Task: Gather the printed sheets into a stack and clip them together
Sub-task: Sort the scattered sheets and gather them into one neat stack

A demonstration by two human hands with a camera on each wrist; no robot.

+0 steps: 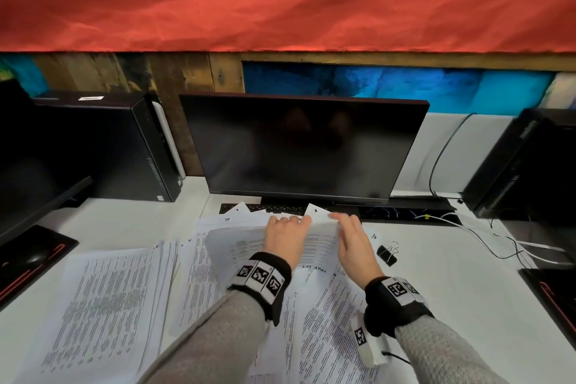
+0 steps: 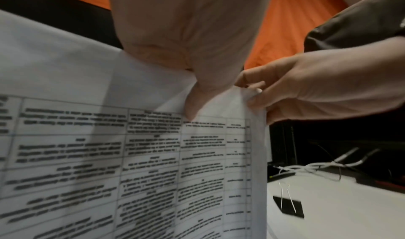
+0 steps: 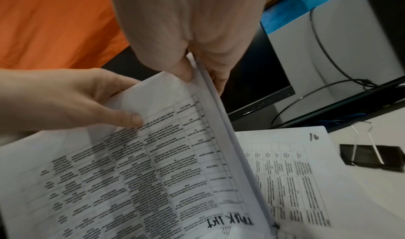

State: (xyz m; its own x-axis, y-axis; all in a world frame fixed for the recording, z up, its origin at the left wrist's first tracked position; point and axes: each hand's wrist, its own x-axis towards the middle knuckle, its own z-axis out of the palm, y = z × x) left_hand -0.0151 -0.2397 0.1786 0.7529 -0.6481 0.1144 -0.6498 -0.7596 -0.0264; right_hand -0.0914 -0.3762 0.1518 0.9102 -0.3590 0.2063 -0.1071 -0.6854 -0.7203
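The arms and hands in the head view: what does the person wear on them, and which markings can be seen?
Both hands, left hand and right hand, are bare, without gloves. Each arm has a grey knitted sleeve. Each wrist carries a black strap with white tags printed with black square code patterns. A thin black cable hangs below the right wrist.
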